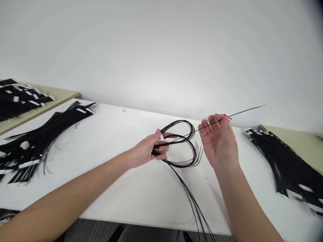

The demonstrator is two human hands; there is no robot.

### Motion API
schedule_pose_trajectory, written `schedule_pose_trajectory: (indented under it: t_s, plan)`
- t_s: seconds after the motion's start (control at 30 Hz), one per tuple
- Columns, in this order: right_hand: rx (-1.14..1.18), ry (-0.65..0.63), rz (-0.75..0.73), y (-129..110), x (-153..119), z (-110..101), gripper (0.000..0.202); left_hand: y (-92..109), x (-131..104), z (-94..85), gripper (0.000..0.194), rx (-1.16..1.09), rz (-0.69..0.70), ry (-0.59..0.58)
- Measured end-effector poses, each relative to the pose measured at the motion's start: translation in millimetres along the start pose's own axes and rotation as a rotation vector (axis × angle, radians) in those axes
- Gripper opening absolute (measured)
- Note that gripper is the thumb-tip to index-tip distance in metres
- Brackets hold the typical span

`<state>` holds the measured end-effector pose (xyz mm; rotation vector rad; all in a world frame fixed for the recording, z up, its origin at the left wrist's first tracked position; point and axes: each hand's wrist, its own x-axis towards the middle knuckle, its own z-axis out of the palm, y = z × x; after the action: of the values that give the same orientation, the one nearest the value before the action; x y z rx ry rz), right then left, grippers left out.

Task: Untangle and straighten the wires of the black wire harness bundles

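Note:
My left hand (153,146) is closed around a looped bundle of thin black cables (194,153). Two rounds of loops stick out to its right, and several loose ends hang down past the table's front edge. My right hand (219,139), palm up, pinches a single black cable (243,112) between thumb and forefinger. That strand runs from the loops through my right fingers, its tip pointing to the upper right. A small red-and-white tag (226,117) shows just behind the right fingertips; whether it is fixed to the cable I cannot tell.
A white table (121,198) stands against a pale wall (161,60). Piles of black cables with white labels lie at left (50,134) and right (290,158). Another cable pile (20,97) rests on a beige surface (65,95) at far left. A second beige surface (290,141) is at right.

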<state>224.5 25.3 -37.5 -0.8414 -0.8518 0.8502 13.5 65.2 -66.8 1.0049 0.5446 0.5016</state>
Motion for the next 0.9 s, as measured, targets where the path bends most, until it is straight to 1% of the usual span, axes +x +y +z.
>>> schedule_pose_trajectory:
  t_s: [0.07,0.17,0.23,0.3,0.33,0.43,0.6,0.7,0.9]
  plan:
    - [0.019,-0.049,0.003,-2,-3,1,0.022,0,0,-0.6,0.055,0.021,-0.009,-0.031]
    - [-0.047,-0.177,-0.023,-3,-11,1,0.009,-1,0,-1.3,0.057,0.061,-0.016,-0.062]
    - [-0.199,-0.257,-0.12,-3,-15,2,0.006,-1,0,-1.6,0.058,0.072,-0.006,-0.08]
    - [-0.381,-0.313,-0.216,-2,-18,3,0.009,-1,0,-1.6,0.056,0.08,0.003,-0.103]
    - [-0.457,-0.331,-0.238,-2,-19,3,0.011,-1,0,-1.5,0.055,0.084,0.008,-0.113]
    - [-0.573,-0.34,-0.214,1,-18,3,0.014,-1,-1,-1.0,0.055,0.109,0.021,-0.141]
    - [-0.622,-0.267,-0.25,7,-17,2,0.014,-1,-1,-0.6,0.056,0.187,0.039,-0.15]
    - [-0.659,-0.281,-0.238,7,-18,3,0.013,-1,-1,-0.3,0.056,0.212,0.038,-0.143]
    - [-0.708,-0.284,-0.27,5,-21,6,0.013,-2,-1,0.3,0.052,0.23,0.048,-0.131]
